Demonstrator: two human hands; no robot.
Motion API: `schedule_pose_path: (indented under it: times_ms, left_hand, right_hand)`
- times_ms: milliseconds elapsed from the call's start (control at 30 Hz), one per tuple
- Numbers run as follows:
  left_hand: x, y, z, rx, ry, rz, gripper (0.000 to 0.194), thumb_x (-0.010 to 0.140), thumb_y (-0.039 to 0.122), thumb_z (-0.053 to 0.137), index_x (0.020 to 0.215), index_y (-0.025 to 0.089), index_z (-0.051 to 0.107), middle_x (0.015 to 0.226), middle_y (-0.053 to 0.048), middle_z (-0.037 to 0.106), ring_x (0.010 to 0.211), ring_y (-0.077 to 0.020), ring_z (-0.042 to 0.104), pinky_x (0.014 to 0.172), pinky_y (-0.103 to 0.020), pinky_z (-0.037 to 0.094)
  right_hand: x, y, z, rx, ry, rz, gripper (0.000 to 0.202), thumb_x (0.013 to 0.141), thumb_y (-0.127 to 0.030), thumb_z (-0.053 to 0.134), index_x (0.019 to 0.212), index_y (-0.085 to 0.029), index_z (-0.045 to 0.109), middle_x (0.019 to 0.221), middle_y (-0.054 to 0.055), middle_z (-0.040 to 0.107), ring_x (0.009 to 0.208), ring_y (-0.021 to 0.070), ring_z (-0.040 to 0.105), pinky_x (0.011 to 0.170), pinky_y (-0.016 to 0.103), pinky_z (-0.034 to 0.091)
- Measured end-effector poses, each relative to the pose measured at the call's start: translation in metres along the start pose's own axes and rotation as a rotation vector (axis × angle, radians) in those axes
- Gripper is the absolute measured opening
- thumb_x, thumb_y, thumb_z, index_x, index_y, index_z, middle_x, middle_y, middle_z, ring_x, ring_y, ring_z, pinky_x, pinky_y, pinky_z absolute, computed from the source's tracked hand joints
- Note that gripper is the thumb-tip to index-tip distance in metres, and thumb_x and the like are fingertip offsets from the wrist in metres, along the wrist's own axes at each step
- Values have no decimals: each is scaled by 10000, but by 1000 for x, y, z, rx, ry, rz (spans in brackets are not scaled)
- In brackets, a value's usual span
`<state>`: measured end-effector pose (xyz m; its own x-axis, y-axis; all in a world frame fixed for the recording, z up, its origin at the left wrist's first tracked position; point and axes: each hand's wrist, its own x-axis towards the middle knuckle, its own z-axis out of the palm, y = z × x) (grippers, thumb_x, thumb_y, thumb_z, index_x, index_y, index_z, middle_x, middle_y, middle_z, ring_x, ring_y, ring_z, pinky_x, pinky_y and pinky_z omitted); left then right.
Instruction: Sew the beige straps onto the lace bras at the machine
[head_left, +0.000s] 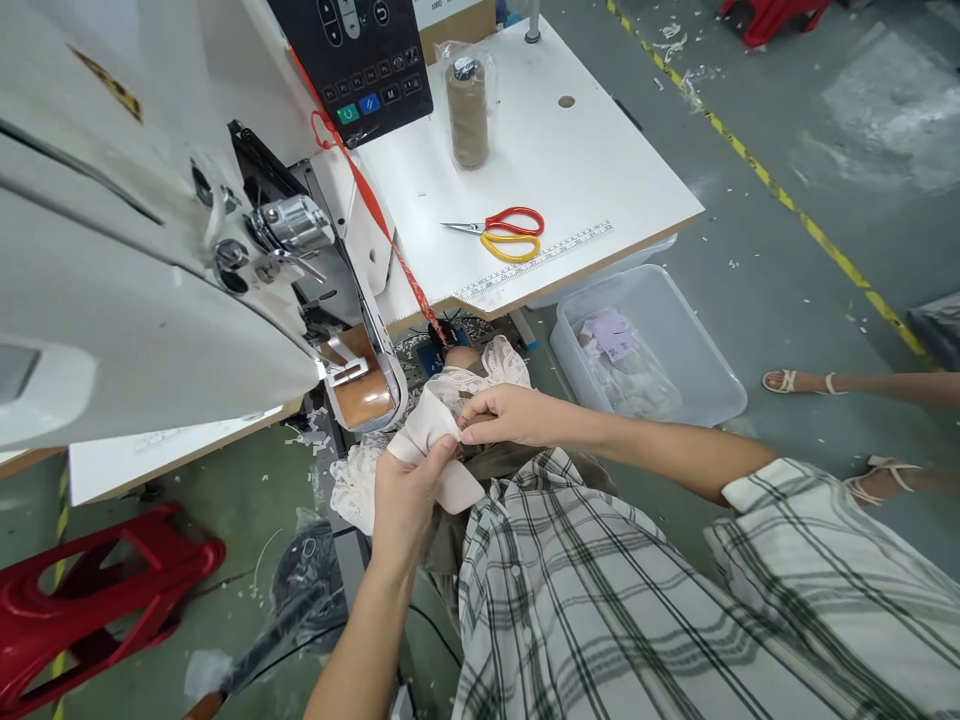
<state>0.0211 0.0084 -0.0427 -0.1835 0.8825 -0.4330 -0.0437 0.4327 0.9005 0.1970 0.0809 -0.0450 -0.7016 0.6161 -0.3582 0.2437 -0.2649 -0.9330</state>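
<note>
Cream-white fabric (459,486) is gathered over my lap, just below the sewing machine's arm end (365,395). My left hand (409,490) grips it, thumb on top and fingers wrapped underneath. At its right edge my right hand (499,415) pinches the same fabric between thumb and forefinger, close to my left thumb. White lace (356,485) hangs from the bundle on the left, and more lace lies behind my hands over my knee. The fabric is apart from the machine's presser foot (349,372).
Scissors (512,235), a brown thread cone (469,115) and a control panel (352,60) stand at the white table (600,180). A clear bin (675,340) holds bagged pieces. Red stools (150,550) are on the floor. Another person's feet (806,382) are at right.
</note>
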Motion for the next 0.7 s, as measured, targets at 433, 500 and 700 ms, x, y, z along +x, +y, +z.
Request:
schedule_pose_path:
  times_ms: [433,500,700]
  left_hand:
    - [-18,7,5,-242,104,12,393,708,468,795,909,154,671,846,-51,731,867,-220,700,822,-344,556]
    - [-24,2,-4,-350,104,97,508,722,605,726,1022,200,664,971,-76,748,988,-269,699,881,-403,558]
    - [-43,-9,-15,-539,-77,301,708,909,723,1,1537,462,198,1373,-55,638,1210,-288,640,925,-507,559]
  right_hand:
    - [-4,-28,5,-287,150,-249,134,825,-246,577,711,-175,572,556,-76,336,549,96,320,547,247,243]
    - [-2,-41,2,-119,55,-174,110,803,-278,594,767,-175,606,572,-75,399,532,89,342,528,237,267]
    - [11,-96,3,66,-294,-44,172,771,-317,646,872,-178,643,732,-11,624,637,116,552,587,234,399]
